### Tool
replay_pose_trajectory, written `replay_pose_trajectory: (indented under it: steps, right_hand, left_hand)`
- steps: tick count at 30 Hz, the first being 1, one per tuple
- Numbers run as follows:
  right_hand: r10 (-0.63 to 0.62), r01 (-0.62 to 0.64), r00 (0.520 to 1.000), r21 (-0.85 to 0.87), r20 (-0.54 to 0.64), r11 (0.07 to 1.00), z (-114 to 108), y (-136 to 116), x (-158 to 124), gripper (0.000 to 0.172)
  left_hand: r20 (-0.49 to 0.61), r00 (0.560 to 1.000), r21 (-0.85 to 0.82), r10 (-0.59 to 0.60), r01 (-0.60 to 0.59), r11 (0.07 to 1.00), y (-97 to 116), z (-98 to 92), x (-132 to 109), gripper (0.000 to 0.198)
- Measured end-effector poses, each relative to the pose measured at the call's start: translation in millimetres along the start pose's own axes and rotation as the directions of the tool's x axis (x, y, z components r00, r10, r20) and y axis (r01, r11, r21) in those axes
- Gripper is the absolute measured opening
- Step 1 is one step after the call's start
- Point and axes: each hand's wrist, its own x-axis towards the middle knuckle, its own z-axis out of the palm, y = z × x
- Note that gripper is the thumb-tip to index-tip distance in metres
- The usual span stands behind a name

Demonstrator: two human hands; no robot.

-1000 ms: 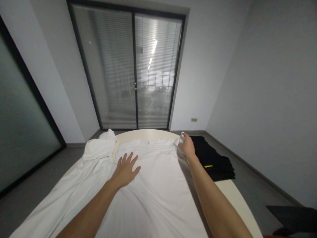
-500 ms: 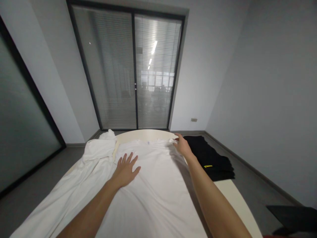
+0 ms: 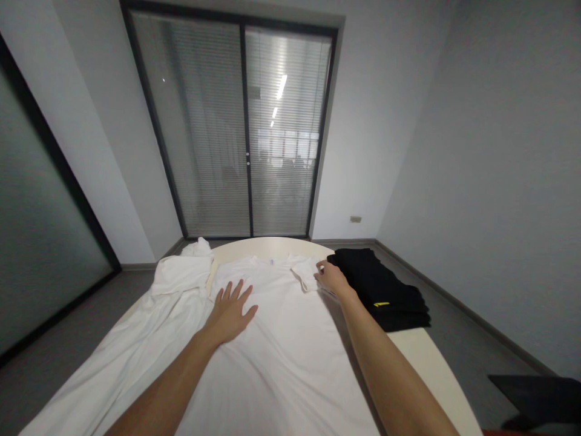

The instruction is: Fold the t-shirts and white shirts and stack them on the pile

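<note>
A white T-shirt [image 3: 285, 339] lies spread over the table, its neckline at the far end. My left hand [image 3: 230, 312] rests flat on its left part, fingers spread and holding nothing. On the far right of the shirt, a short sleeve [image 3: 305, 275] is folded inward over the body. My right hand [image 3: 333, 280] is at the outer edge of that fold, fingers curled in against the fabric; the exact grip is partly hidden.
More white clothing [image 3: 181, 278] lies bunched along the left side of the table. A stack of folded black clothes [image 3: 376, 284] with a small yellow mark sits at the right. The pale table [image 3: 422, 357] has a rounded edge. A dark flat object [image 3: 535, 396] is at the lower right.
My right hand has drawn slightly nearer, and the sleeve by it now lies turned inward on the shirt. My left hand has stayed in place.
</note>
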Motion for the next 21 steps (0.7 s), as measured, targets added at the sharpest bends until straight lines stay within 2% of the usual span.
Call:
replay_pose_trajectory:
  steps: [4, 8, 12, 16, 19, 21]
  right_hand:
    - [0.023, -0.023, 0.997, 0.01, -0.068, 1.0, -0.4, 5.7, 1.8, 0.042]
    - [0.041, -0.042, 0.993, -0.005, -0.114, 0.999, 2.4, 7.1, 2.7, 0.042]
    - [-0.01, 0.007, 0.996, -0.031, -0.092, 0.999, 11.7, 7.2, -0.4, 0.04]
    - [-0.043, 0.034, 0.989, -0.07, -0.141, 0.997, 12.6, 7.0, -2.2, 0.043]
    - [-0.088, 0.069, 0.979, -0.106, -0.182, 0.992, 10.7, -0.2, -3.3, 0.039]
    - [-0.155, 0.136, 0.976, -0.13, -0.151, 0.982, 13.1, -8.2, -5.7, 0.042]
  left_hand:
    - [-0.006, 1.0, -0.008, 0.005, -0.005, 1.0, -0.2, -0.8, -0.2, 0.068]
    - [-0.011, 1.0, -0.013, 0.002, -0.002, 1.0, -0.2, 0.8, 0.4, 0.068]
    - [-0.023, 1.0, -0.016, 0.005, -0.006, 1.0, -1.7, 4.9, 1.7, 0.067]
    - [-0.026, 1.0, -0.015, 0.005, -0.005, 1.0, -3.5, 7.2, 2.4, 0.067]
    - [-0.025, 1.0, -0.008, 0.005, -0.005, 1.0, -3.8, 7.0, 2.5, 0.067]
    - [-0.025, 1.0, -0.006, 0.005, -0.005, 1.0, -3.8, 6.7, 2.5, 0.067]
